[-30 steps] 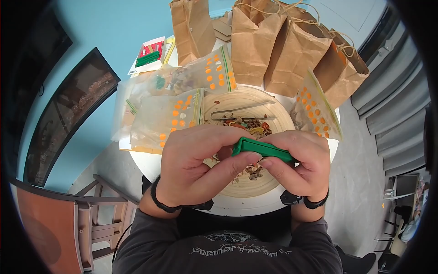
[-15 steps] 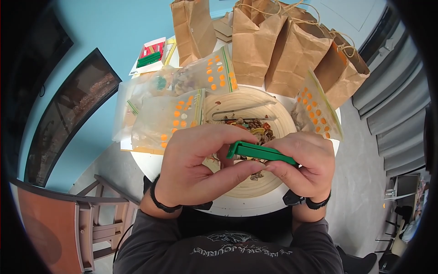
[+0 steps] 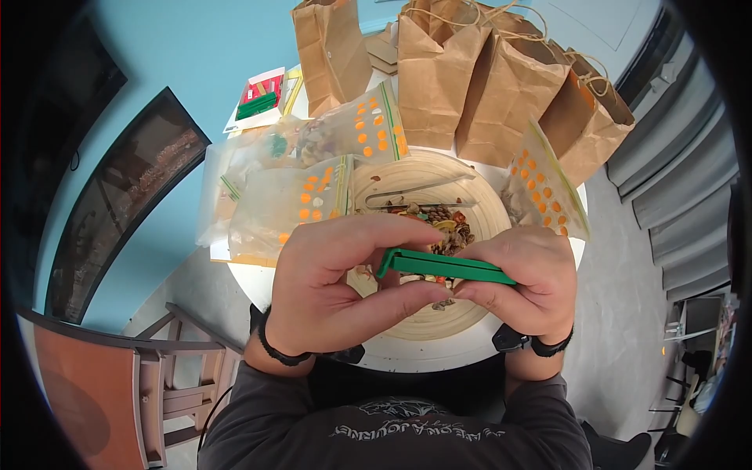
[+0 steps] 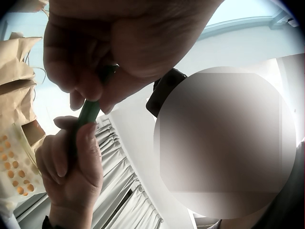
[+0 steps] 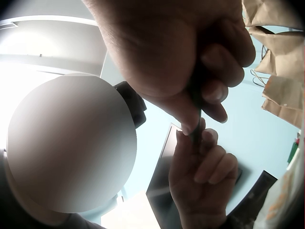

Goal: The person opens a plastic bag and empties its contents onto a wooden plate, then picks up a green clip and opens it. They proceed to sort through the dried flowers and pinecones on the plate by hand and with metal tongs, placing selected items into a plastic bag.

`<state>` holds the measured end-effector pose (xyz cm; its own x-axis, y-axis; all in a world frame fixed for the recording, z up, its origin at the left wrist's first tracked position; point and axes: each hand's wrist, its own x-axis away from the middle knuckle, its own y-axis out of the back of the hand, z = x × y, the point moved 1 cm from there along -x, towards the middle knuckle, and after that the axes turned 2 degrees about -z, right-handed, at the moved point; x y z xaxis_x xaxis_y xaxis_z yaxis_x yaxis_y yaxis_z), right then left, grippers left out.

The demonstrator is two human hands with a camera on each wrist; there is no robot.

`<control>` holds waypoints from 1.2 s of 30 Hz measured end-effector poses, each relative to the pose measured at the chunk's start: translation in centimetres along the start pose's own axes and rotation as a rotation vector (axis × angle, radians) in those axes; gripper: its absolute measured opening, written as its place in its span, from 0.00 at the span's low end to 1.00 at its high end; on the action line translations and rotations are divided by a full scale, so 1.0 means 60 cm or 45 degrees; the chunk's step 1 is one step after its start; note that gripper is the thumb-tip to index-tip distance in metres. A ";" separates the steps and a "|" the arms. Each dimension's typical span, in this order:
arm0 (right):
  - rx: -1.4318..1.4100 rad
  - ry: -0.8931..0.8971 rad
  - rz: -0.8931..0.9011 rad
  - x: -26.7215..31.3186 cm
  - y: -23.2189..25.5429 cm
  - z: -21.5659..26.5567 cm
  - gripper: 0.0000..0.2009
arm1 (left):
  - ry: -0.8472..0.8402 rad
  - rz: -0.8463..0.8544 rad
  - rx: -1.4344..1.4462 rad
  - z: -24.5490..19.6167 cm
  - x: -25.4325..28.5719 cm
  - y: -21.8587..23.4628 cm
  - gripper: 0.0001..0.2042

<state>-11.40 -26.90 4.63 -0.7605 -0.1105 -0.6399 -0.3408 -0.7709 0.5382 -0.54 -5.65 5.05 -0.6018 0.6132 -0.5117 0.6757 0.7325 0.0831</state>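
A long green plastic bag clip [image 3: 446, 267] is held up over the round plate, its hinged end toward the left. My right hand [image 3: 525, 270] pinches the right part between thumb and fingers. The left hand [image 3: 329, 282] curls round the hinged end, thumb below it and index finger above. In the left wrist view the clip [image 4: 89, 112] runs from one hand to the other. Below the hands, the pale wooden plate [image 3: 489, 188] bears a heap of dried bits and small cones [image 3: 439, 213], partly hidden. Metal tongs [image 3: 415, 190] lie across its far side.
Zip bags with orange dots [image 3: 290, 192] lie left of the plate, and another zip bag [image 3: 544, 184] stands right. Brown paper bags [image 3: 439, 78] line the table's far side. At the back left, an open box [image 3: 262, 90] holds more green clips.
The clip has shifted slightly left and down at its hinged end, and more of it shows. My right hand has moved a little right; the left thumb has come off the clip's front.
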 end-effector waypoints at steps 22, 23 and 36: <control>0.145 0.117 -0.063 -0.004 -0.003 0.008 0.13 | -0.211 0.119 -0.382 0.008 0.000 0.008 0.15; 0.142 0.107 -0.081 -0.003 -0.005 0.007 0.13 | -0.157 0.129 -0.338 0.010 0.000 0.009 0.17; 0.110 0.072 -0.212 0.000 0.015 0.011 0.11 | -0.112 -0.002 0.180 0.015 0.002 0.015 0.18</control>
<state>-12.06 -27.16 5.47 -0.6584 -0.0226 -0.7523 -0.5074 -0.7249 0.4659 0.39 -5.16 4.29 -0.5675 0.5792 -0.5853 0.7318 0.6806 -0.0360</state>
